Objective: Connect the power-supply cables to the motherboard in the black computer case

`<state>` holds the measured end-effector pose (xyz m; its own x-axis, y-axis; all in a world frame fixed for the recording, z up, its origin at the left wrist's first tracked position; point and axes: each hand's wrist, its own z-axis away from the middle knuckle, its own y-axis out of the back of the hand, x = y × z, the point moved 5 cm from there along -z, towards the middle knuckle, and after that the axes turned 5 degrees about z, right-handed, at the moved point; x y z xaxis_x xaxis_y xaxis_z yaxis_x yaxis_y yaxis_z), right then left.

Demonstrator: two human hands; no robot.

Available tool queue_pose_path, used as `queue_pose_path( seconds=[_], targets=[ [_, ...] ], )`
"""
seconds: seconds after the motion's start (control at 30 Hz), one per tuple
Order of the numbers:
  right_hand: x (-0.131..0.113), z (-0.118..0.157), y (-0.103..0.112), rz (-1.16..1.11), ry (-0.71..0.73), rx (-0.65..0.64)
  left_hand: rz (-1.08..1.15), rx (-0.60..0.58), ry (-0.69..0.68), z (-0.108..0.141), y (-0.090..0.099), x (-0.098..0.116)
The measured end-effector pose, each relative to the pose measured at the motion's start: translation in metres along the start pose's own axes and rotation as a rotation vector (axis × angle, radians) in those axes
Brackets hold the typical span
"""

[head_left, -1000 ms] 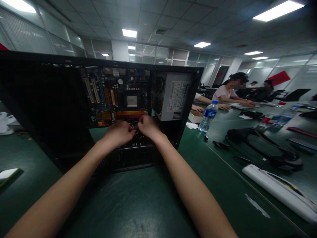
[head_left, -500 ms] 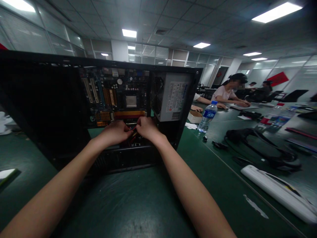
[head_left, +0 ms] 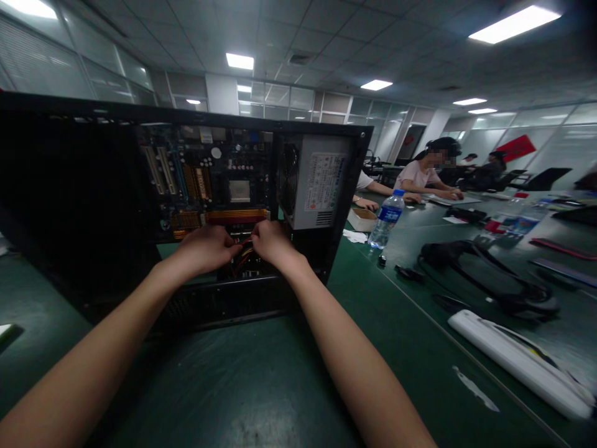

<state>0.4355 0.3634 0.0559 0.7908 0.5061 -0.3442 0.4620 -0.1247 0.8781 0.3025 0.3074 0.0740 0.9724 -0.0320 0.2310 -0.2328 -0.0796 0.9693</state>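
Since the earlier frames, the left hand (head_left: pixel 205 249) has drawn a little away from the right hand (head_left: pixel 274 241), baring more of the coloured wires (head_left: pixel 244 254) between them; the whole view has also slid slightly.

The green counter (head_left: pixel 224 379) carries everything near the person. On it, an open black computer case (head_left: pixel 224 303) stands upright, its open side towards the person. Off to the right lies a black headset (head_left: pixel 436 255), with a labelled bottle (head_left: pixel 387 218) nearer the case. Inside the case, the motherboard (head_left: pixel 233 157) sits at the back and the power supply (head_left: pixel 321 186) fills the upper right corner.

Both hands are narrowed to pinches just below the red and yellow memory slots (head_left: pixel 237 216), a thin red strand running between the fingertips. The wires loop beneath, inside the case; whether any end is plugged in, I cannot tell. The work in hand looks like separating or straightening these wires. Any further move would call for light fingertips, a steady right-hand pinch, and no tug on the board.
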Motion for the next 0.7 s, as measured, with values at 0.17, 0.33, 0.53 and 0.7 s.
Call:
queue_pose_path(
  seconds=[0.17,0.33,0.53,0.7],
  targets=[
    [0.001,0.0007,-0.0007,-0.002,-0.003,-0.013,-0.028,-0.034,0.02,-0.0002,-0.0012,0.0022],
    [0.0008,0.002,-0.0004,0.02,0.009,0.0,-0.079,-0.021,0.033,0.0028,0.0002,0.0077],
    [-0.0013,0.0047,0.0022,0.073,-0.025,-0.02,-0.089,-0.032,0.026,0.0003,-0.0029,0.004],
    [-0.0038,0.0074,0.0032,0.109,-0.039,-0.045,-0.122,-0.053,0.025,0.0019,-0.0026,0.0054]
  ],
)
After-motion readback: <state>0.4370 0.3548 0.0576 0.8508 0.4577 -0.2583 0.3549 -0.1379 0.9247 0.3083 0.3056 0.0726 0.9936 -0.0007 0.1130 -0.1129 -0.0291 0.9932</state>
